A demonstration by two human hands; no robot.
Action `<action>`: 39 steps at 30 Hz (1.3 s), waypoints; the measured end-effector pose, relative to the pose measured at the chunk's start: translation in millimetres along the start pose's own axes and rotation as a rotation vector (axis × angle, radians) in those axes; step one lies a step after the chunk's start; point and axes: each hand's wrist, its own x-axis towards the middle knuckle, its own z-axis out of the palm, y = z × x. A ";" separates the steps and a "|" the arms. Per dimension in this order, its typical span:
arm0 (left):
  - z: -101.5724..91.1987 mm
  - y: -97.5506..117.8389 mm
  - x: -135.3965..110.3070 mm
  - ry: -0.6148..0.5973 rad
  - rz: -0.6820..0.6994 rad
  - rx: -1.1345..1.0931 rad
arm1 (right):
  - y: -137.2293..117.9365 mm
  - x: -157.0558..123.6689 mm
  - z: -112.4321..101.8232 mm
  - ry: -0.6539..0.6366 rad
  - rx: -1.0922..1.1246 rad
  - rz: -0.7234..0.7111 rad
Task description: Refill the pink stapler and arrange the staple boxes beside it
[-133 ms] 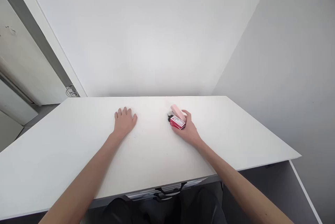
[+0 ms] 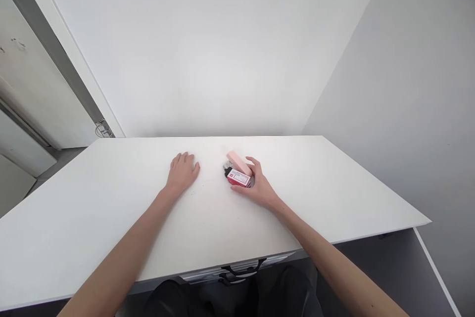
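Observation:
My right hand (image 2: 259,187) is wrapped round a pink stapler (image 2: 237,161) and a small red and white box (image 2: 239,178), both resting on the white table (image 2: 334,188) near its middle. A small dark part shows at the stapler's left end. My left hand (image 2: 182,172) lies flat on the table a short way to the left, fingers stretched out, holding nothing.
White walls stand behind and to the right of the table. A door frame (image 2: 67,55) runs along the left, with a wire object (image 2: 102,129) by its foot. A dark handle (image 2: 241,270) shows under the table's near edge.
My right hand has slid the stapler and the box a little to the left, towards my left hand. My left hand has shifted slightly to the right.

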 end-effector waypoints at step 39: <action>-16.3 54.2 -13.0 -0.171 0.059 -0.742 | -3.2 54.4 21.3 -0.068 0.225 -0.002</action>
